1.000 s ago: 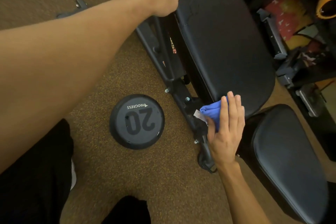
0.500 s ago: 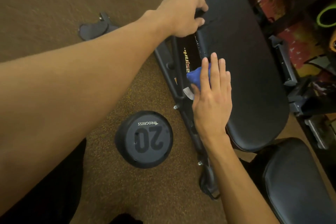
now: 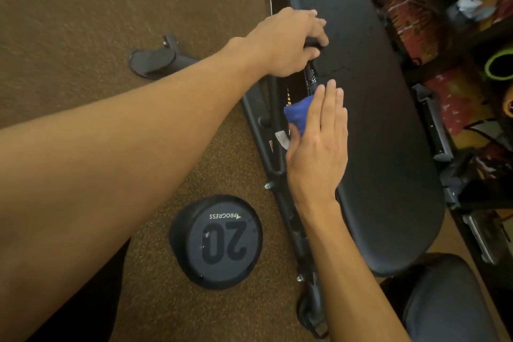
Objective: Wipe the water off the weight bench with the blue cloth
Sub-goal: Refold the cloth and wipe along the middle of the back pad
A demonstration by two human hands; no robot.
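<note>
The black padded weight bench [image 3: 388, 147] runs from the top centre down to the right. Small water drops dot its far part. My right hand [image 3: 319, 144] lies flat against the pad's left edge with the fingers straight, pressing the bunched blue cloth [image 3: 298, 115] against it. The cloth and its white tag stick out to the left of my palm. My left hand [image 3: 291, 41] reaches across and grips the pad's left edge further up, fingers curled over it.
A black 20 weight plate [image 3: 216, 241] lies on the brown carpet left of the bench frame [image 3: 277, 164]. A second black seat pad [image 3: 449, 302] is at the bottom right. A black floor foot [image 3: 152, 62] sits at the left. Cluttered gear fills the right side.
My right hand has slid the blue cloth up along the pad's left edge, from its near end toward my left hand. My left hand has kept its grip on the edge.
</note>
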